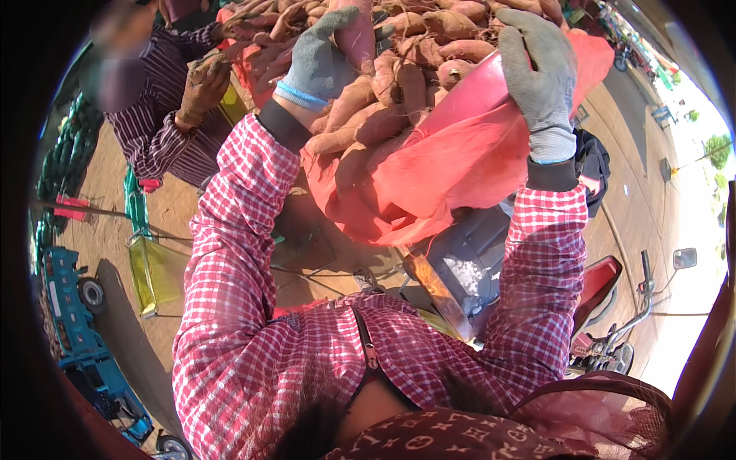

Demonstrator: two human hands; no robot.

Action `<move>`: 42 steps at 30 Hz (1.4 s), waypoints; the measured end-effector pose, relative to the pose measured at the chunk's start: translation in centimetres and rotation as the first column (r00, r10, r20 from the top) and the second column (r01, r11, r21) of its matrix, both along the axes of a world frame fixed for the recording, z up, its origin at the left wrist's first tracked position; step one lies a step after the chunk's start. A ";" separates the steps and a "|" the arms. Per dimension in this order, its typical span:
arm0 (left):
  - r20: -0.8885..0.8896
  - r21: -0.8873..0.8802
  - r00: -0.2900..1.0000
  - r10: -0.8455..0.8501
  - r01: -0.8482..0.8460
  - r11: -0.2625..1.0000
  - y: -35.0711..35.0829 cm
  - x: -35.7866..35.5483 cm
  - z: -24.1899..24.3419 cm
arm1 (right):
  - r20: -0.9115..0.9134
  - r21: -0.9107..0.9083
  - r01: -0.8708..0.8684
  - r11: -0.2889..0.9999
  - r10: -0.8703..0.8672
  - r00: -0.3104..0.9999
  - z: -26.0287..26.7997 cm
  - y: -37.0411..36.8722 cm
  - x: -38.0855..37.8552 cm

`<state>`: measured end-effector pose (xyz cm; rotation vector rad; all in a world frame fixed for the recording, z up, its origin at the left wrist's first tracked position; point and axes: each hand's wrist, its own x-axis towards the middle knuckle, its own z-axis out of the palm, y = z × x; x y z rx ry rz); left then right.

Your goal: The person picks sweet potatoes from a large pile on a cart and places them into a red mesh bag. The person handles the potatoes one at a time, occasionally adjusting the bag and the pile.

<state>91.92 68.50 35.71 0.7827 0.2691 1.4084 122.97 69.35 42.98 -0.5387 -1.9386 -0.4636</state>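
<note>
My left hand [322,63], in a grey coated glove with a blue cuff band, grips a large reddish sweet potato [355,34]. Below and beyond it lies a heap of sweet potatoes [411,86], some with stringy roots. A red plastic sheet [431,172] lies under the near side of the heap and hangs down in folds towards me. On its raised right part rests my right hand [540,80], gloved in grey, fingers pointing away; whether they pinch the sheet is hidden.
At the left a person in a striped top [167,109] works with a gloved hand [204,89] beside the heap. A yellow mesh panel [155,273] and a blue cargo vehicle [75,310] stand lower left. Motorcycle handlebars [647,287] are at the right.
</note>
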 end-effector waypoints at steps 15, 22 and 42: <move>0.212 -0.584 0.454 0.866 -0.652 0.484 -41.7 -23.0 -30.2 | 0.174 -0.306 0.041 0.951 0.013 0.985 -0.4 4.0 5.1; 0.213 -0.539 -0.075 0.974 -0.840 0.053 -48.7 -43.0 -26.4 | 0.219 -0.297 0.106 0.949 -0.040 0.975 -1.0 6.1 5.0; -0.667 0.744 -0.273 0.693 -0.200 0.637 -8.9 -4.5 -9.1 | 0.005 -0.208 -0.131 0.969 0.136 0.991 -0.7 1.2 3.5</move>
